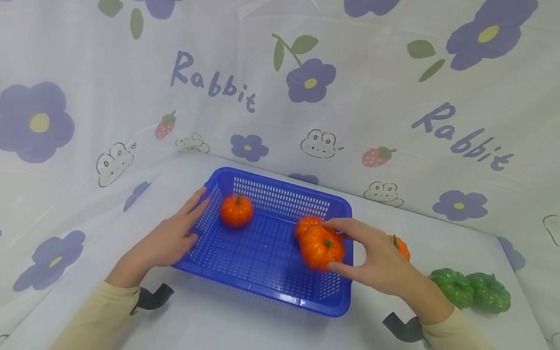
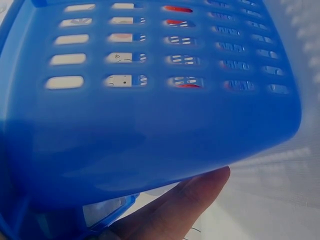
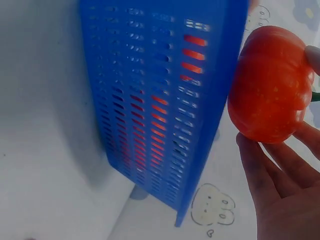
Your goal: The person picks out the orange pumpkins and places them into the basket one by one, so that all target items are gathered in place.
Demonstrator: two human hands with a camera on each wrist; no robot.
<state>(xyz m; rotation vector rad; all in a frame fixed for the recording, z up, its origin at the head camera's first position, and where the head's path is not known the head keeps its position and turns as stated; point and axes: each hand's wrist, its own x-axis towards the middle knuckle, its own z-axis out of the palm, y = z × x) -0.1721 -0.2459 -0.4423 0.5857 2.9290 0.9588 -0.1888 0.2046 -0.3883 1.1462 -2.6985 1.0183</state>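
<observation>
My right hand [image 1: 372, 253] grips an orange toy pumpkin [image 1: 321, 248] with thumb and fingers at the right end of the blue plastic basket [image 1: 271, 296]. In the right wrist view this held pumpkin [image 3: 270, 85] is above the basket's rim, its green stem facing the palm. A second orange pumpkin [image 1: 306, 224] lies in the basket, partly hidden behind the held one. Another orange pumpkin [image 1: 236, 211] sits near the basket's left end. With fingers extended, my left hand [image 1: 170, 238] touches the basket's left side; one digit [image 2: 200, 195] shows against it in the left wrist view.
Outside the basket, an orange pumpkin [image 1: 400, 249] peeks out behind my right hand. Two green pumpkins [image 1: 487, 292] lie side by side farther right on the white table [image 1: 245, 325]. A cloth backdrop [image 1: 271, 126] with flowers and rabbits rises behind the table.
</observation>
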